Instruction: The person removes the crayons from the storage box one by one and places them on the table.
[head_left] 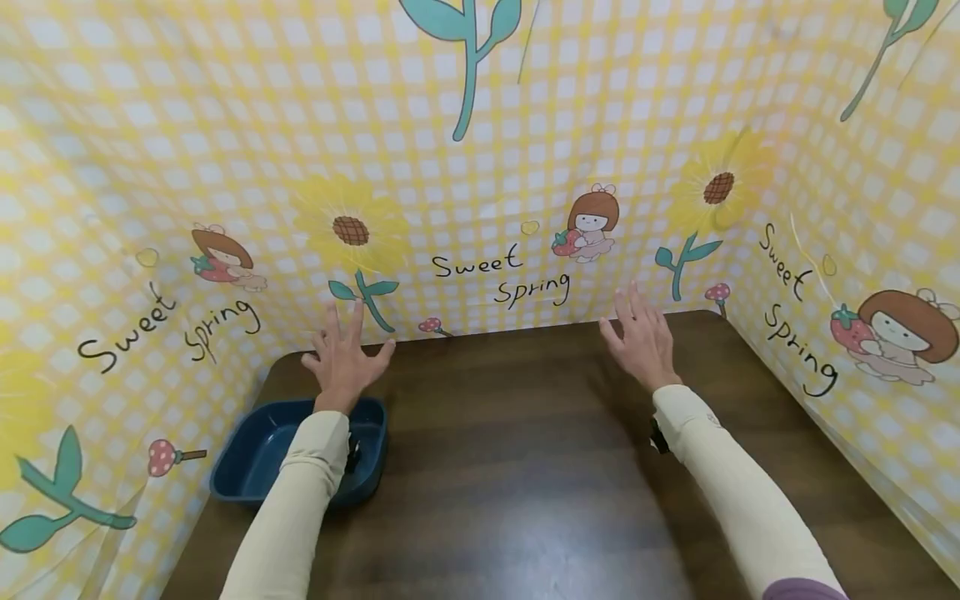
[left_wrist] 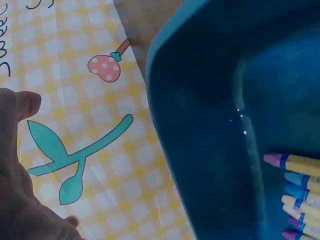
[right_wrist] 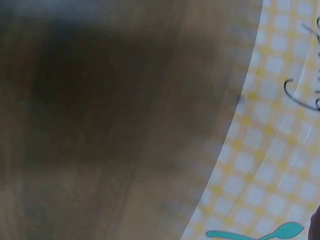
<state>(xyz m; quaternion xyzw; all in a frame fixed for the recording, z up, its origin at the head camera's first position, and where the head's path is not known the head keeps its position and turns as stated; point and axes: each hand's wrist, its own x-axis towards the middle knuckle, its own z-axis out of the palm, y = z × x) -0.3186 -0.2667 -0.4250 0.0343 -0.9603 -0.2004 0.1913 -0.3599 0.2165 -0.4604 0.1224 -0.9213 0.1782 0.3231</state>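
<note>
Firstly, left hand (head_left: pixel 345 358) and right hand (head_left: pixel 641 342), fingers extended, are raised mid-frame; crayons (left_wrist: pixel 302 194) are contained in blue tray (head_left: pixel 258 446), lower left.

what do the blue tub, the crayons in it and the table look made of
Blue tub: probably glossy moulded plastic, given its rounded corners and bright highlights inside. 
Crayons: likely wax or oil pastel, with coloured tips; the banded sleeves look like paper. 
Table: wood or a wood-look laminate, going by its streaky brown grain and soft sheen; I can't tell which.
</note>
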